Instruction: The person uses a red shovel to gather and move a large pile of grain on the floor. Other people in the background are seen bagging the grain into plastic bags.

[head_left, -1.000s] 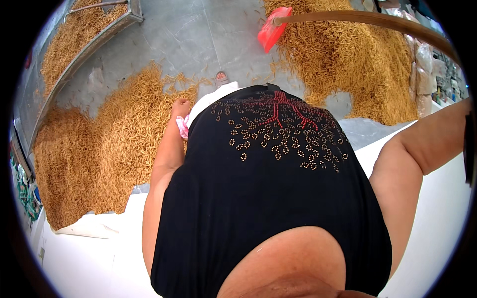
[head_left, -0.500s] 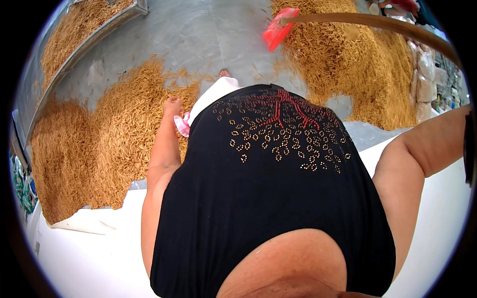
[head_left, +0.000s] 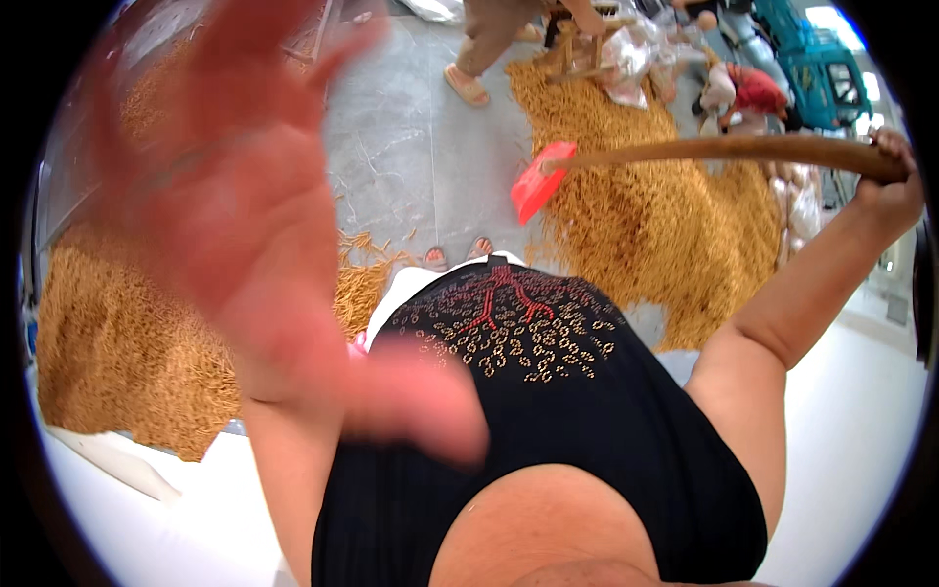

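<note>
My left hand (head_left: 245, 205) is raised close in front of the view, large and blurred by motion, palm showing and fingers spread. Nothing is seen in it, and it covers much of the left side. At the far right, my right hand (head_left: 892, 181) is wrapped round the end of a long wooden handle (head_left: 724, 149). This handle runs left to a flat red head (head_left: 541, 182), which rests by the edge of a heap of golden-brown stick-like pieces (head_left: 646, 215).
Another heap of the same pieces (head_left: 127, 342) lies on the left, partly behind my left hand. Grey floor (head_left: 391, 127) runs between the heaps. A person in sandals (head_left: 479, 49) stands ahead. Someone in red (head_left: 753, 93) bends near clear bags (head_left: 631, 59) and a teal vehicle (head_left: 817, 68).
My left hand has risen from beside my waist to close before the view, fingers spread. The view has tilted up, bringing my right hand, people and the vehicle into sight.
</note>
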Demonstrator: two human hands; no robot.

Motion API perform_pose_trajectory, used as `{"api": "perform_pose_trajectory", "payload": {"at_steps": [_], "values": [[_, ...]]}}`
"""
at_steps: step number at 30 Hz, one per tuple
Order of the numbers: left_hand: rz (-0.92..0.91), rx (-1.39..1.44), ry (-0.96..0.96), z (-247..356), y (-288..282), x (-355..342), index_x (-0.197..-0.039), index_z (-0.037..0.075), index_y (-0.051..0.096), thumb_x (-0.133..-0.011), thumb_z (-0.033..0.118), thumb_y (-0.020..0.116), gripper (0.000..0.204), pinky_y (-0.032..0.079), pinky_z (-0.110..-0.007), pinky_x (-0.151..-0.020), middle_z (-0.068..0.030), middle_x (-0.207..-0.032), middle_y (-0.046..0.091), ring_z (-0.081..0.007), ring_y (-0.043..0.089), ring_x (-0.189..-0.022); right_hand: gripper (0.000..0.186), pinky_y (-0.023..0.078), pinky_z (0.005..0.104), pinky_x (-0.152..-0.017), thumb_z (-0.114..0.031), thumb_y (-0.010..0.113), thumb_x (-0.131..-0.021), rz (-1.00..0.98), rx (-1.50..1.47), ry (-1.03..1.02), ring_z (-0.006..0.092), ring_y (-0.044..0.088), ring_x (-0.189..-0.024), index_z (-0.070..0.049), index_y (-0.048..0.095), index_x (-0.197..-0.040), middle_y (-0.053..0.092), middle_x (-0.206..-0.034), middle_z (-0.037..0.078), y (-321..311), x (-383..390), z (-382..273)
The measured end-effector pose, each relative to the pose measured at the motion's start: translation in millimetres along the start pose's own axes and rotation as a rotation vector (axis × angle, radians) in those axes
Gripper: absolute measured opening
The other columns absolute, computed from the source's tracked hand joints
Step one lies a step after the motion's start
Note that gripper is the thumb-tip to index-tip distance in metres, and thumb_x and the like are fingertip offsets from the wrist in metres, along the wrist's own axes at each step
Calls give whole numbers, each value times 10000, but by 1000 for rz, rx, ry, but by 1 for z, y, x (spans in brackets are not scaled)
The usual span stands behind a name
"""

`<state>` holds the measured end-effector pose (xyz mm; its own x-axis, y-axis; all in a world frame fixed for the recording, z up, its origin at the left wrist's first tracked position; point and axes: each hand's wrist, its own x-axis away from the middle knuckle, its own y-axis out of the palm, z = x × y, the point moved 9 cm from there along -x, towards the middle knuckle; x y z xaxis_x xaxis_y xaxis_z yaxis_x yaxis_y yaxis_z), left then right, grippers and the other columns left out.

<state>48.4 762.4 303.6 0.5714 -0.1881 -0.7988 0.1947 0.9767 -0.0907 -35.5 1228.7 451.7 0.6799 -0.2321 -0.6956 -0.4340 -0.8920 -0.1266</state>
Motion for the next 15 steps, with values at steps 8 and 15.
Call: {"api": "perform_pose_trajectory", "payload": {"at_steps": [8, 15], "values": [[-28, -248, 448, 74, -32, -68, -1325, 76, 318, -697, 409, 668, 792, 402, -395, -892, -170, -1188, 473, -265, 467, -1083, 83, 401, 293, -589, -16, 494, -704, -17, -192, -8, 154, 418, -584, -29, 450, -773, 417, -639, 46, 42, 8, -22], [25, -255, 489, 72, -81, -154, -1353, 86, 264, -652, 493, 665, 904, 381, -419, -923, -192, -1238, 432, -295, 425, -1137, 103, 445, 256, -572, -20, 520, -646, 124, -67, 79, 156, 496, -563, -32, 475, -738, 522, -625, 84, 53, 47, -33]]}}
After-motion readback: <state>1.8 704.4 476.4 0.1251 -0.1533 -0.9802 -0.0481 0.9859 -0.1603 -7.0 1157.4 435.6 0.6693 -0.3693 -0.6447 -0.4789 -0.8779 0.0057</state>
